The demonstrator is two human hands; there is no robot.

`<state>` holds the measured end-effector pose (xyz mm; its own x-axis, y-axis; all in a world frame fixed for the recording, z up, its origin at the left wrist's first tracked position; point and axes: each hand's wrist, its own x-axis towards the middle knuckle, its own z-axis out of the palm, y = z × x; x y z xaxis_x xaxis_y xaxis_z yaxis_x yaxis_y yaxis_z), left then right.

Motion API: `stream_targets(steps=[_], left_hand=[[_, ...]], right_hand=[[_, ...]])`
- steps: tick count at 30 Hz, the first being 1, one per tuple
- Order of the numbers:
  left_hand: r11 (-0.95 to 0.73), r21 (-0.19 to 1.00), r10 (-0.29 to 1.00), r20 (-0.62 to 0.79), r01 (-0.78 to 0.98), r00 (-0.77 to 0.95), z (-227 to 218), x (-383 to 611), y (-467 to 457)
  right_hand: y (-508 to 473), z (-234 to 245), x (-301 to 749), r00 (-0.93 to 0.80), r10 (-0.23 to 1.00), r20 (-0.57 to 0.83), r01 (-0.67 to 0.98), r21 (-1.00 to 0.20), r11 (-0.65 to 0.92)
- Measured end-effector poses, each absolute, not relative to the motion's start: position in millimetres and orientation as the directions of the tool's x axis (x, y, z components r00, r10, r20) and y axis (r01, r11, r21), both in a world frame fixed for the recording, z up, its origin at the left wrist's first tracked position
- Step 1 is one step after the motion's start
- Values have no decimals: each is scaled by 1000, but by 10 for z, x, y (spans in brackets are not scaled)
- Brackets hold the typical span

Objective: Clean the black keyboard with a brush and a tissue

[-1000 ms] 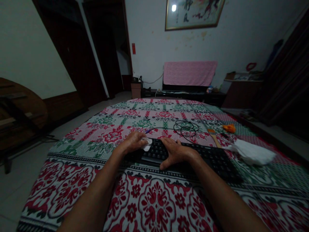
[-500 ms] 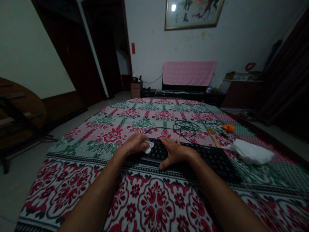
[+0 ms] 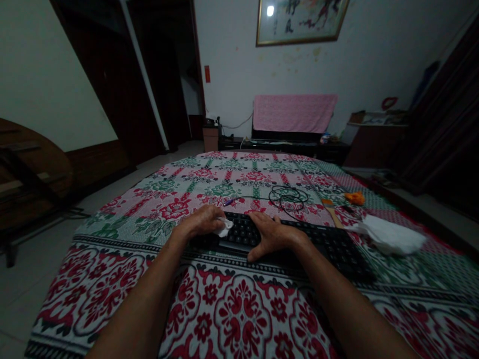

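A black computer keyboard (image 3: 243,233) lies across the patterned tablecloth (image 3: 243,304) in front of me. My left hand (image 3: 204,220) is closed on a crumpled white tissue (image 3: 224,227) and presses it against the keys at the keyboard's left end. Spread over the middle of the keyboard, my right hand (image 3: 269,234) rests with its thumb along the front edge and its fingers at the far edge. The keys beneath both hands are hidden.
Beyond the keyboard lies its coiled black cable (image 3: 288,198) with a purple plug (image 3: 229,202). To the right are a flat brush (image 3: 332,214), a crumpled orange item (image 3: 355,198) and a white tissue pack (image 3: 392,235). A folded round tabletop (image 3: 33,169) stands at the left.
My left hand has slid a little to the left along the keys with the tissue. The right hand and the keyboard stay in place.
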<state>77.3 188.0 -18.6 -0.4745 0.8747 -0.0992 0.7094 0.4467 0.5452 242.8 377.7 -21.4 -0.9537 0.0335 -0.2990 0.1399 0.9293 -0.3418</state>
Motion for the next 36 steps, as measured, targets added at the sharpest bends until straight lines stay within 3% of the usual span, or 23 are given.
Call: stream_targets(steps=[8,14,22,29,36], left_hand=[[472,634,836,-101,613,-540,-208,575,1740],[447,614,872,-137,651,-470,-250,726,1892],[510,695,810,-190,507,-555,-107,620,1683],[558,642,798,-240,527,-553,-108,705,1744],[557,688,768,-213,466,-604,-12,614,1597]], right_hand=[[3782,-211,2428,-954,25,-300,136,-358,924],[3773,-224,2423,-953,46,-301,154,-346,925],[3792,-228,2426,-951,28,-307,143,-359,922],[3796,-245,2419,-955,27,-297,136,-353,926],[3786,-220,2428,-953,29,-303,141,-356,924]])
